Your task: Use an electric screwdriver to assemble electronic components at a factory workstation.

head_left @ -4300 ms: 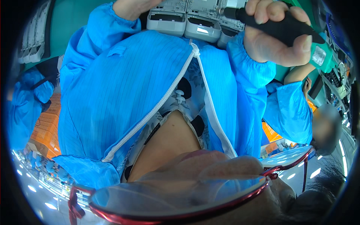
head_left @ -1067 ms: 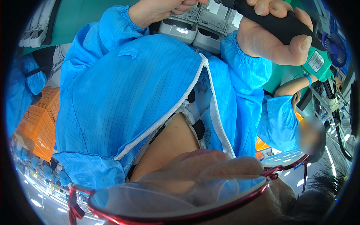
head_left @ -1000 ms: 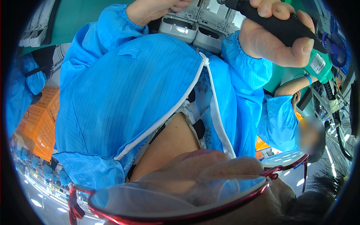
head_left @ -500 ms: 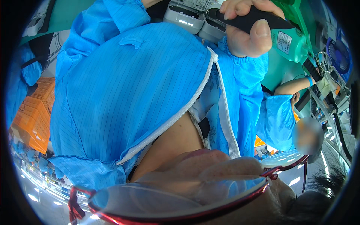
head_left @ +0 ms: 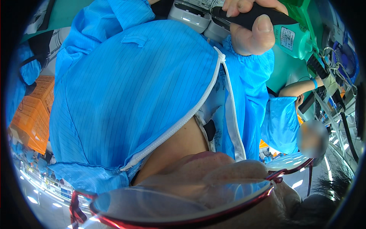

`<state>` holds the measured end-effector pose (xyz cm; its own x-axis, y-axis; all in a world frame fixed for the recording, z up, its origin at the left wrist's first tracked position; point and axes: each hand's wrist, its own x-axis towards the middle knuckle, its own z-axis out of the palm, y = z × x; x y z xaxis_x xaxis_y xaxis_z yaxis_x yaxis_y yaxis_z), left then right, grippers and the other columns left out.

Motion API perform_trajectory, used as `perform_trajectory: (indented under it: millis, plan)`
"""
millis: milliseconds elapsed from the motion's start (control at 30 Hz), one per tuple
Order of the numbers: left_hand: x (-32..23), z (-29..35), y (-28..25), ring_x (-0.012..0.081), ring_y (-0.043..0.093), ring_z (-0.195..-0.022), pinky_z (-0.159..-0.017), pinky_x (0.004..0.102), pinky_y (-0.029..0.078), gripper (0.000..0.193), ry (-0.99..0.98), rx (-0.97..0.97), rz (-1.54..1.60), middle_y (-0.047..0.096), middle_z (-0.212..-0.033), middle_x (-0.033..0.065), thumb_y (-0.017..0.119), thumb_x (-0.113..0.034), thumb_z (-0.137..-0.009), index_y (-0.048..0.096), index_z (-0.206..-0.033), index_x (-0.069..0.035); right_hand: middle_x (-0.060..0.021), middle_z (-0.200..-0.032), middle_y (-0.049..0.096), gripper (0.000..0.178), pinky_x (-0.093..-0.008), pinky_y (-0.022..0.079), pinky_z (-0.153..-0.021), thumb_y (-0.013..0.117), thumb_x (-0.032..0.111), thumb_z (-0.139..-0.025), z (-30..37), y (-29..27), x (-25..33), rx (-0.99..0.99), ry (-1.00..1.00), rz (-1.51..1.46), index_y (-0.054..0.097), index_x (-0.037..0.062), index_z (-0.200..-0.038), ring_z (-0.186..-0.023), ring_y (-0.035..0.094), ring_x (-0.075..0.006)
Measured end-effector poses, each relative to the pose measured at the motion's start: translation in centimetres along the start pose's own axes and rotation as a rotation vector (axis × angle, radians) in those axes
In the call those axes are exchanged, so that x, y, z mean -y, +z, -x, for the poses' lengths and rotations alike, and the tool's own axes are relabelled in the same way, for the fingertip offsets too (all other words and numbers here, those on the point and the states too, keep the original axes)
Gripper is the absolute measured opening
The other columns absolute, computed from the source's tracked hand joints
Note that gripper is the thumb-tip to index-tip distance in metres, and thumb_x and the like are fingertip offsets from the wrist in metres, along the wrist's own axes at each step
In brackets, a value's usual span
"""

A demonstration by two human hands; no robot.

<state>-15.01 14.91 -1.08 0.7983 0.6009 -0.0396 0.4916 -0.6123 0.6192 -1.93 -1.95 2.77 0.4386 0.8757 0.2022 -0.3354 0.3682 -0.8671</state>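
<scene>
One hand – the right (head_left: 247, 40) – wraps a driver (head_left: 280, 21), its tip now brought near two grey casings (head_left: 187, 20); the left hand has slipped from view, grip impossible to tell.

From my distant station I'm seeing the power driver (head_left: 282, 19) showing two finishes: its black grip is looking matt and rubbery, while its green plastic body is catching a mild gloss around a smooth, paper-like label (head_left: 287, 38). The grey casings (head_left: 187, 20) are showing smooth, hard plastic with bright glints. The blue jacket (head_left: 126, 87) is looking like thin, creased cloth with a soft sheen. The red spectacle frame (head_left: 75, 208) is gleaming glossily (metal or plastic, I'm not managing to tell). The orange crate (head_left: 34, 118) is appearing plastic.
</scene>
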Motion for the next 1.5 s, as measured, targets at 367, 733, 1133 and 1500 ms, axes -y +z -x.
perform_trajectory:
  millis: [367,733,1133,1500]
  plan:
    - [-0.1,-0.3,-0.3,0.0407,0.068,-0.092,-0.079,0.0496,0.052,0.038,0.0,0.032,-0.05,0.071,-0.091,0.0183,0.086,-0.035,-0.074,0.066,-0.086,-0.004,-0.0104,-0.089,0.06,0.052,-0.0406,0.054,-0.074,0.087,0.033,-0.083,-0.8,0.1,-0.5,0.072,0.076,0.008,0.053,0.0035,-0.109,-0.077,0.061,-0.0232]
    - [0.4,0.3,0.2,0.0421,0.067,-0.094,-0.08,0.0524,0.051,0.039,0.018,0.032,-0.049,0.07,-0.093,0.0202,0.085,-0.033,-0.075,0.063,-0.088,-0.003,-0.016,-0.096,0.067,0.039,-0.0473,0.058,-0.075,0.077,0.016,-0.092,-0.2,-0.4,1.9,0.233,-0.26,-0.037,0.056,0.0014,-0.122,-0.08,0.068,-0.0268]
    - [5.7,-0.4,-1.9,0.0028,0.025,-0.051,-0.046,0.0234,0.018,0.044,-0.311,-0.168,1.053,0.031,-0.062,-0.0106,0.055,-0.039,-0.109,0.043,-0.071,-0.02,-0.0099,-0.072,0.06,0.035,-0.0424,0.056,-0.06,0.069,0.032,-0.089,5.1,-16.8,8.6,-0.801,-0.519,0.353,0.059,0.0044,-0.108,-0.06,0.06,-0.0244]
    - [6.3,-1.5,-0.2,0.0047,0.022,-0.05,-0.046,0.0241,0.015,0.048,-0.352,-0.159,1.136,0.027,-0.063,-0.0096,0.047,-0.047,-0.11,0.037,-0.07,-0.021,-0.0112,-0.072,0.059,0.035,-0.0466,0.051,-0.06,0.065,0.037,-0.087,3.4,-13.8,4.2,-0.729,-0.35,0.242,0.061,0.0068,-0.105,-0.06,0.056,-0.024]
